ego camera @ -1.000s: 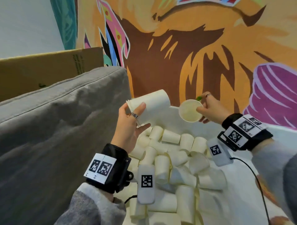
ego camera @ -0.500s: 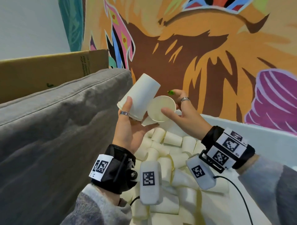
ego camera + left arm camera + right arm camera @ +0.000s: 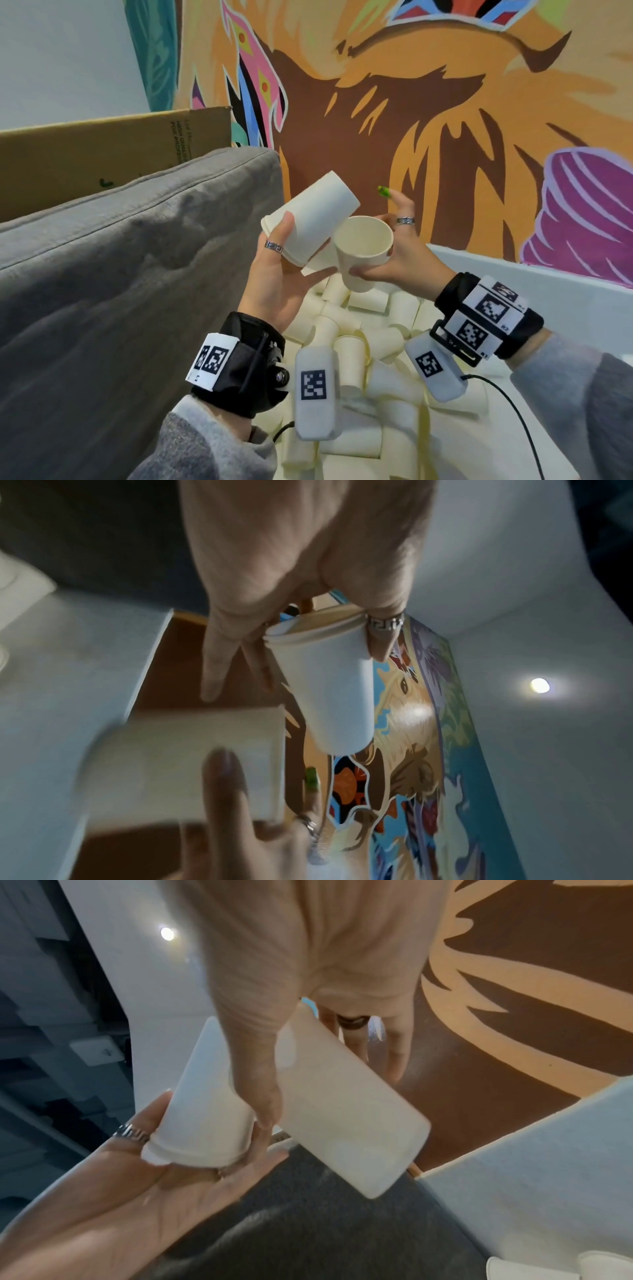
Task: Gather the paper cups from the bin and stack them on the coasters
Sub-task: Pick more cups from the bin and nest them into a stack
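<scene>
My left hand grips a short stack of white paper cups, held base up and tilted toward the wall; the same cups show between thumb and fingers in the left wrist view. My right hand holds a single paper cup mouth up, its side touching the stack's rim. That cup lies across the palm in the right wrist view beside the stack. Below both hands the white bin holds several loose cups. No coasters are in view.
A grey cushion rises along the bin's left side, with a cardboard box behind it. A painted mural wall stands close behind the bin. A black cable trails from my right wrist over the bin.
My right hand carried its cup left to meet the left hand's stack. The left hand turned the stack from lying sideways to base up. Both hands rose above the bin.
</scene>
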`<state>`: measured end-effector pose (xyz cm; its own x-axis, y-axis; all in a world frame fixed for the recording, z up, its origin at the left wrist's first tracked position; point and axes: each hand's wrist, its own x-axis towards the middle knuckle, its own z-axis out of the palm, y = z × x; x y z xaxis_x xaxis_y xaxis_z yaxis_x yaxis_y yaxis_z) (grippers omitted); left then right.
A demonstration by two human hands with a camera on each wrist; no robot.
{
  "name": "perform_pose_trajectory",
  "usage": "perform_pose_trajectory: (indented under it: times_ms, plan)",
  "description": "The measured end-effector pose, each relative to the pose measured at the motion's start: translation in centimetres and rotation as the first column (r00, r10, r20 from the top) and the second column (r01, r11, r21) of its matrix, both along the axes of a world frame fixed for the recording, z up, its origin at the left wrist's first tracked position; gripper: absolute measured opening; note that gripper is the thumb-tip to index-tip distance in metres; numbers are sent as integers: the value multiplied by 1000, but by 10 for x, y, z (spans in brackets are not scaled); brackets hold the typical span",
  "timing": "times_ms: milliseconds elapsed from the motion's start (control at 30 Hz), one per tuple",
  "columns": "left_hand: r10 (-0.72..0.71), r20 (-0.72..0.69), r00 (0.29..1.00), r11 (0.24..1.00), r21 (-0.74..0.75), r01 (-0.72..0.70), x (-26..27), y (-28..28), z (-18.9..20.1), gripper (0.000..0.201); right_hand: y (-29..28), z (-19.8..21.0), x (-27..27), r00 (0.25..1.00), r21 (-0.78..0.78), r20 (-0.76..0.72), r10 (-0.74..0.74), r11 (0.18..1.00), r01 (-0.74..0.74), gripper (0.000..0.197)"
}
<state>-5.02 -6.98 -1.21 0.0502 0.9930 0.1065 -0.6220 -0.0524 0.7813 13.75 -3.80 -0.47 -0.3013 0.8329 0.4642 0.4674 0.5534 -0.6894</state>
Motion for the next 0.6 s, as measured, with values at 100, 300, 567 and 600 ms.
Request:
perform_pose_trajectory:
  times_ms: [100,300,567,600]
  plan:
    - [68,-132,989,995,86,-57,-5,1,1,71,-2,9,9,999,-51,7,-37,998,38,109]
    - [269,-429,862,946,288,-152,-3,7,3,63,-6,19,12,990,47,130,-62,997,57,108]
    - [112,-575,810,952,295,78,10,0,8,70,-26,36,-8,937,196,348,2,978,-75,105]
    - [79,-577,813,953,282,108,11,-2,9,71,-28,38,-10,933,196,360,20,976,-96,105]
